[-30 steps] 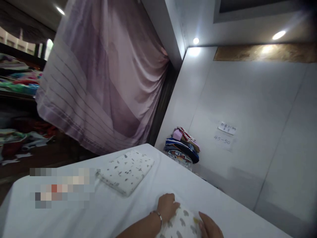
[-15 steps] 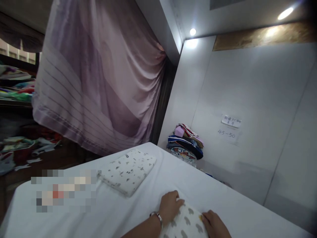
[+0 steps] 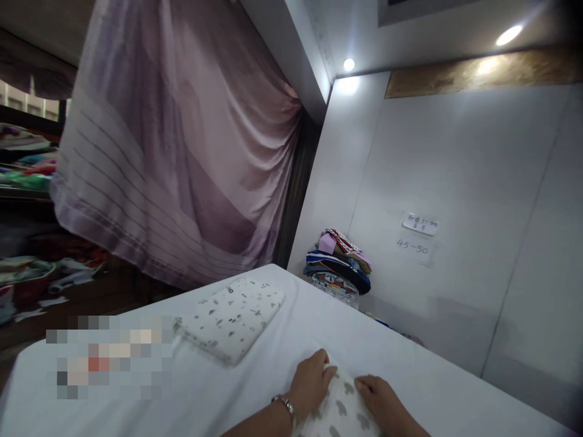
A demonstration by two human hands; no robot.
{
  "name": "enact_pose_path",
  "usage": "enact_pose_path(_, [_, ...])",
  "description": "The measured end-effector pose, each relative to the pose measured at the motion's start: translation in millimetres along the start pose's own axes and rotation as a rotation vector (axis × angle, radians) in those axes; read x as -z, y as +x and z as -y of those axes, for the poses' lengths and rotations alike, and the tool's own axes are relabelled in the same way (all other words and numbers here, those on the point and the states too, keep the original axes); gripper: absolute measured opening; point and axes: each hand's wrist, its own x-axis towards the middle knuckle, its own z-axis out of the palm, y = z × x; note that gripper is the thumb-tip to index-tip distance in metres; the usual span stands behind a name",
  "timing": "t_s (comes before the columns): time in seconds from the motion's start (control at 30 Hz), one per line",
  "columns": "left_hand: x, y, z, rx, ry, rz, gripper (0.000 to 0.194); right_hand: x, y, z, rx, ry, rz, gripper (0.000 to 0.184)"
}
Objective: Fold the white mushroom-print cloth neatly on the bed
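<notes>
- Evidently the hanging curtain point(image 3: 182, 152) at far left is thin and limp, mauve and pink, falling in deep soft creases with fine stripes low down.
- Near left, a pixelated patch point(image 3: 109, 358) hides whatever lies on the table point(image 3: 132, 416); its smooth white cover wrinkles softly.
- Left of centre lies a folded cloth point(image 3: 234, 315), flat and roughly rectangular, white with small grey motifs. Its layered edge looks plump; it should be light and supple, best taken by the folded sides, with support beneath so the layers stay together.
- Near centre, the left hand point(image 3: 310, 382), wearing a shiny metal bracelet point(image 3: 286, 408), is bent at the patterned fabric's left edge, thumb against the print; I cannot tell whether it pinches.
- Between the hands, on the near part of the table, the patterned fabric point(image 3: 341, 406) shows larger grey shapes on white. It looks soft, light and unbreakable, likely to sag if held by one point; opposite edges offer the surest hold.
- Beyond it, a stack of folded textiles point(image 3: 339, 267) bulges unevenly.
- Near right, the right hand point(image 3: 387, 403) has its fingers bent together at the fabric's right edge; any pinch is unclear.
</notes>
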Motion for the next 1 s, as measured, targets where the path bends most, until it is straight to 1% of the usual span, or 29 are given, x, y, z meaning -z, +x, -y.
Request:
enact_pose_path(0.07, [-0.5,0.5,1.0,0.000,0.002,0.003,0.021,3.9,0.6,-1.4,-0.026,0.011,0.075,0.033])
enact_pose_path(0.13, [-1.0,1.2,1.9,0.004,0.004,0.000,0.021,6.2,-0.3,-3.8,-0.071,0.032,0.100,0.030])
enact_pose_path(0.27, [-3.0,2.5,3.5,0.013,0.017,-0.008,0.021,7.6,-2.8,-5.9,-0.103,0.101,0.092,0.027])
enact_pose_path(0.47, [-1.6,4.0,2.7,0.045,0.077,0.019,0.025,3.7,-0.7,-8.2,-0.097,0.072,0.032,0.017])
enact_pose_path(0.53, [2.0,6.1,-0.2,0.049,0.110,0.051,0.030,2.1,0.2,-10.3,-0.097,0.074,0.024,0.017])
enact_pose_path(0.6, [6.9,9.5,-5.7,0.049,0.156,0.108,0.039,0.9,0.8,-12.4,-0.096,0.071,0.020,0.017])
enact_pose_path(0.7, [13.4,16.3,-18.5,0.020,0.215,0.188,0.052,0.0,1.1,-15.0,-0.071,0.071,0.005,0.018])
enact_pose_path(0.77, [14.3,21.0,-27.5,-0.007,0.238,0.214,0.055,-0.1,0.9,-15.6,-0.053,0.068,-0.006,0.018])
enact_pose_path(0.9, [4.7,28.3,-36.6,-0.078,0.273,0.272,0.050,2.8,0.0,-14.1,-0.047,0.100,0.031,0.018])
enact_pose_path(1.0, [-6.4,30.2,-31.6,-0.078,0.249,0.265,0.042,9.2,-1.9,-15.8,-0.046,0.173,0.097,0.019])
